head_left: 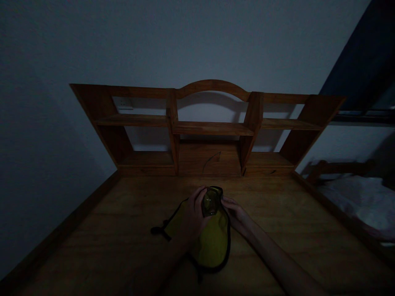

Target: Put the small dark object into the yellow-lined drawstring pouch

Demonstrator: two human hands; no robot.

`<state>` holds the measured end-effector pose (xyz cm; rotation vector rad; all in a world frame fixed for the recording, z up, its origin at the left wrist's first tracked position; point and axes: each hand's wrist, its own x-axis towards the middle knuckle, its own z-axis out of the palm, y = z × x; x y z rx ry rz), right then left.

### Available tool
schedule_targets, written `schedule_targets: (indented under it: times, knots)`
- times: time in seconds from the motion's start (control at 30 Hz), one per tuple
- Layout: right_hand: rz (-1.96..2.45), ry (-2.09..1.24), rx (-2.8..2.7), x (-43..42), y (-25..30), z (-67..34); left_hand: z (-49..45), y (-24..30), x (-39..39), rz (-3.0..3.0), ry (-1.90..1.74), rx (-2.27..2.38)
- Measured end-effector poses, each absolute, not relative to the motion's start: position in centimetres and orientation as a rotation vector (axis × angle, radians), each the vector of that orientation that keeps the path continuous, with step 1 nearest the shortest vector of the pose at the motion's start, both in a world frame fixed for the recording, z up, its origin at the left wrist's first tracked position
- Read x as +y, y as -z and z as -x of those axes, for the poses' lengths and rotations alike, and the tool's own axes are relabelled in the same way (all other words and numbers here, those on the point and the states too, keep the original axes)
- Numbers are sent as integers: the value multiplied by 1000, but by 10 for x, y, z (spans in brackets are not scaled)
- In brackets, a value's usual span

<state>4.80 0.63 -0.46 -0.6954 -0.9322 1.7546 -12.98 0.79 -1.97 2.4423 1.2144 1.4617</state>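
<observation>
A yellow cloth (212,242) with a black edge lies on the wooden desk (123,230). A small dark glass object (210,202), perhaps a jar, stands at the cloth's far end, and part of the cloth is drawn up around it. My left hand (193,213) curls round the left side of the glass object. My right hand (233,210) pinches the cloth's black edge against its right side. The room is dim, so the glass object's exact shape is unclear.
A wooden hutch (212,128) with open shelves stands at the desk's back against a pale wall. A thin dark cable (211,159) lies in its middle bay. To the right, beyond the desk edge, is a bed with white bedding (361,197).
</observation>
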Motion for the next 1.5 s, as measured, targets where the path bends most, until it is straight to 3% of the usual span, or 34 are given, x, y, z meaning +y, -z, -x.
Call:
schedule_targets:
  times: [0.53,0.87,1.13,1.5]
  knots:
    - [709,-1740,-981,6,9,-46,132,24,14,-2439,-1591,1214]
    - [732,-1670,-1016,8,12,-42,136,13,10,-2738,-1404,1139]
    - [827,-1330,-1225,8,25,-43,125,8,4,-3328,-1274,746]
    - [1016,-974,-1496,9,28,-46,129,13,4,-3084,-1135,970]
